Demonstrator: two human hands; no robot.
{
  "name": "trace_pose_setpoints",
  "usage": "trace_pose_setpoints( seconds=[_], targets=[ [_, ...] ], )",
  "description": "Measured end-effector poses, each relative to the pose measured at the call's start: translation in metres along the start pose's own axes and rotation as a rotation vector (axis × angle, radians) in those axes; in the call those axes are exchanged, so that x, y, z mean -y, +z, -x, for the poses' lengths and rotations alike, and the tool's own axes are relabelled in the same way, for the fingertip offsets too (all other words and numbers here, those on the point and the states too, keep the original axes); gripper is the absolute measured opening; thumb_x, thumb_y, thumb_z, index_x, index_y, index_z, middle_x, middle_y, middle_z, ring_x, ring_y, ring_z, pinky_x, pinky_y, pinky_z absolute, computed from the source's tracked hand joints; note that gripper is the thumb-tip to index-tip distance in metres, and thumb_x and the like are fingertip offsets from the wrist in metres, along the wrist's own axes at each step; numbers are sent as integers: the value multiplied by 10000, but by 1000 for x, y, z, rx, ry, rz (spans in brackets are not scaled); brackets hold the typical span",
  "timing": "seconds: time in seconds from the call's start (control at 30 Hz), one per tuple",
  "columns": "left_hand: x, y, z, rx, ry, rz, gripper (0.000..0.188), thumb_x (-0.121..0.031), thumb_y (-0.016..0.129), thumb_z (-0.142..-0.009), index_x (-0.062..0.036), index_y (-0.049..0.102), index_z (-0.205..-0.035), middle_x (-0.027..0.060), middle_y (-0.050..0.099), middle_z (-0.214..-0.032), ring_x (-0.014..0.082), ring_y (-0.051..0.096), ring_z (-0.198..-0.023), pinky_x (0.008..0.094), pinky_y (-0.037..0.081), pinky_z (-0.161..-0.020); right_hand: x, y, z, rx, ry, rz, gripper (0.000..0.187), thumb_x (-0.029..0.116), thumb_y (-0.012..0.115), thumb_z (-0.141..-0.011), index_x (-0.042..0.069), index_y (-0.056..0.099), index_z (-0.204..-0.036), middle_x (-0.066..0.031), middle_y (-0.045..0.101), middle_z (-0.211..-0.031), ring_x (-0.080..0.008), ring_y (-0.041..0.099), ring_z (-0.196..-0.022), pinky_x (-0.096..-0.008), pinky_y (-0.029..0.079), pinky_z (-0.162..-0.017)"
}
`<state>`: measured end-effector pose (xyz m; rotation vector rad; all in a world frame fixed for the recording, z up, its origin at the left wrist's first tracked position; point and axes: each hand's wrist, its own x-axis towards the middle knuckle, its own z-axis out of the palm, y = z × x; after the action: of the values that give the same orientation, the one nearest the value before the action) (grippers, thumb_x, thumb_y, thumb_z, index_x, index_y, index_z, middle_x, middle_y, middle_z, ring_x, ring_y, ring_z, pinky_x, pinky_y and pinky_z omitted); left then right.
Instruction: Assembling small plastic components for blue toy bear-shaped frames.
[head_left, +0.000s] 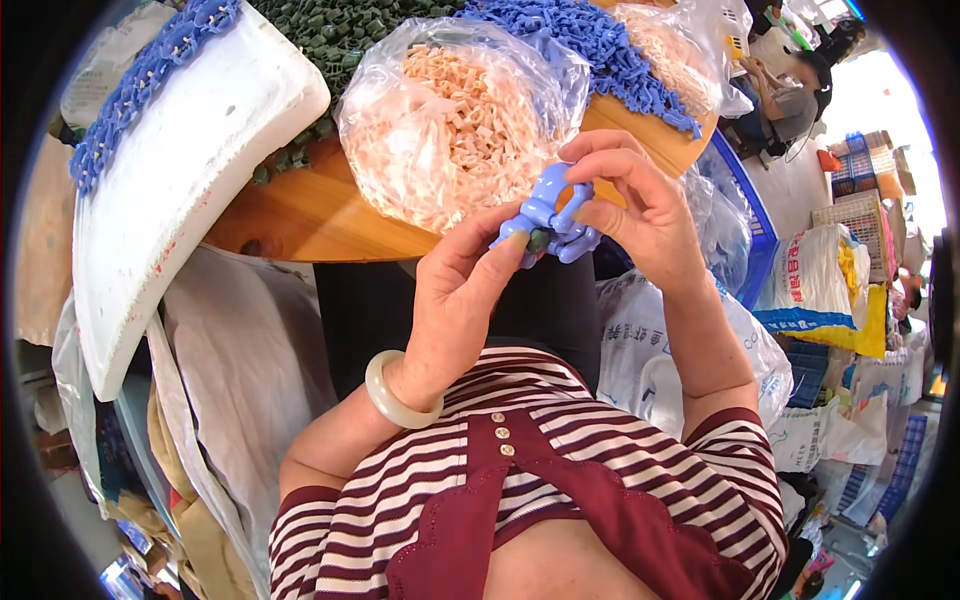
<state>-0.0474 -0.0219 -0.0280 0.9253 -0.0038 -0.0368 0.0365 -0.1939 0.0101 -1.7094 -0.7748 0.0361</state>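
Observation:
Just beyond my lap, both hands hold a glossy blue plastic toy piece (548, 200) with rounded, limb-like parts. My left hand (448, 300), a pale bangle (378, 388) on its wrist, is closed with thumb and fingers gripping the piece's lower left side. A small dark green part (539, 240) shows beside that thumb. My right hand (645, 205) pinches the upper right of the blue piece between thumb and curled fingers. Directly behind them, a clear plastic bag (385, 150) full of small peach-coloured pieces (480, 120) sits open on the wooden table (300, 205).
Dark green pieces (335, 40) and blue pieces (600, 50) are heaped farther back. At left leans a white foam board (215, 150) with blue pieces (150, 80) along its edge. Right of the table are a blue crate (745, 200) and white sacks (650, 345). Another person (785, 105) sits at far right.

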Motion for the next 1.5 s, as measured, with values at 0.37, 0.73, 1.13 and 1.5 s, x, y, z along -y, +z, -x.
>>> trace_pose_setpoints(
  seconds=[0.37, 0.73, 1.13, 1.5],
  targets=[
    [1, 1, 0, 0, 45, 7, 298, -123, 529, -939, 28, 535, -1195, 29, 599, -1013, 69, 521, -886, 211, 429, -811, -3, 2, 0, 40, 20, 65, 204, 102, 728, -744, 60, 627, -916, -77, 561, -1100, -180, 530, -1023, -285, 418, -871],
    [3, -5, 0, 30, 21, -75, 307, -98, 524, -929, 40, 525, -1203, 105, 605, -1087, 168, 603, -961, 296, 472, -882, 6, -3, -5, 167, -30, 263, 203, 107, 698, -772, 58, 592, -939, -98, 554, -1134, -206, 528, -1041, -311, 413, -887],
    [-4, 3, 7, 67, 109, -7, 303, -62, 505, -935, 38, 506, -1221, 78, 596, -1075, 118, 554, -982, 261, 445, -874, 16, -4, 2, 15, -86, 113, 528, 166, 807, -653, 52, 583, -1117, -91, 534, -1168, -226, 512, -1103, -321, 399, -936],
    [-9, -4, 1, 182, 208, -336, 315, -22, 541, -905, 33, 504, -1212, 56, 564, -1089, 100, 536, -941, 231, 444, -818, 11, -11, -1, 121, -32, 196, 650, 258, 811, -643, 12, 540, -1179, -98, 476, -1212, -214, 471, -1143, -330, 377, -965]
  ],
)
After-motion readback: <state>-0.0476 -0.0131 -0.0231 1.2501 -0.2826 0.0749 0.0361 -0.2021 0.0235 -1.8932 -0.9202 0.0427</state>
